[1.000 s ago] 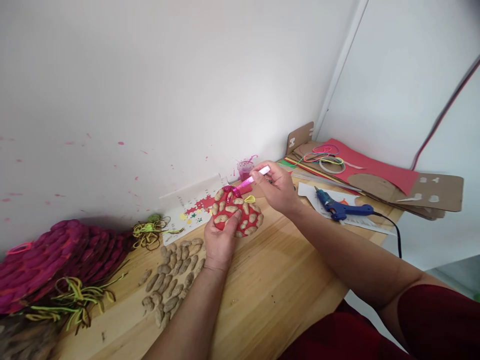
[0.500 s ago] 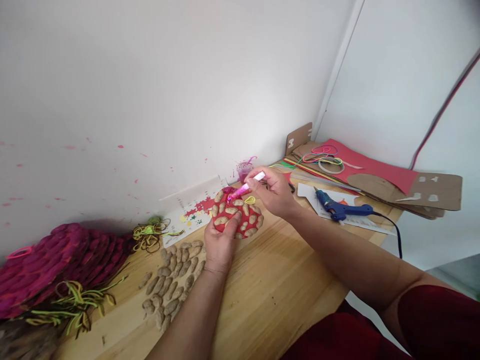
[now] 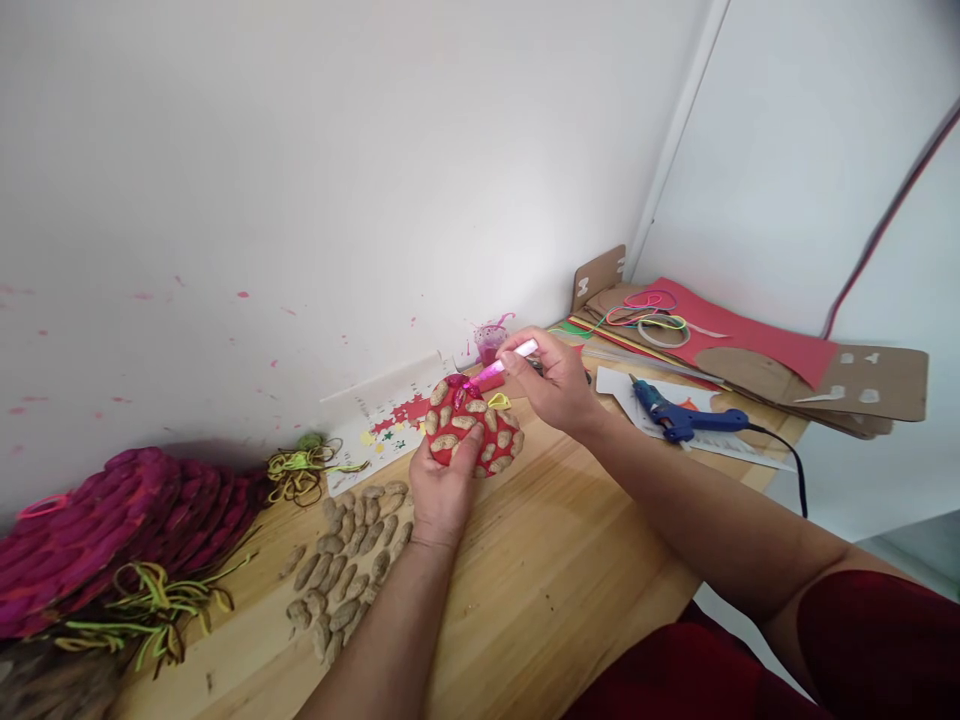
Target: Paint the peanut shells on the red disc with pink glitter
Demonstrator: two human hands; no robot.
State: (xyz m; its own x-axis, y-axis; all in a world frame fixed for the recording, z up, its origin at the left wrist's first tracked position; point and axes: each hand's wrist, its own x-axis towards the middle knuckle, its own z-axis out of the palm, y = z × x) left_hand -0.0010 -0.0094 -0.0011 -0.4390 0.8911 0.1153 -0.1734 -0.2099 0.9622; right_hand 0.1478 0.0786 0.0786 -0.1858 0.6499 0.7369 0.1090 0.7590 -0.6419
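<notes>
While the left hand (image 3: pixel 442 490) grips a disc (image 3: pixel 489 437), most fingers hidden beneath, the right hand (image 3: pixel 551 385) pinches a brush (image 3: pixel 490 373), tip indistinct, a cup (image 3: pixel 489 343) beyond partly covered.

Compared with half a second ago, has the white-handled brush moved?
Yes: the brush shifted slightly rightward in view, toward the blue glue gun.

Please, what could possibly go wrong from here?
Pink spots mark the wall, so the pink-coated brush might spatter more. The cup looks close behind the right hand and could be knocked over. The left hand has its thumb among the peanuts on the red disc; its grip might loosen one.
</notes>
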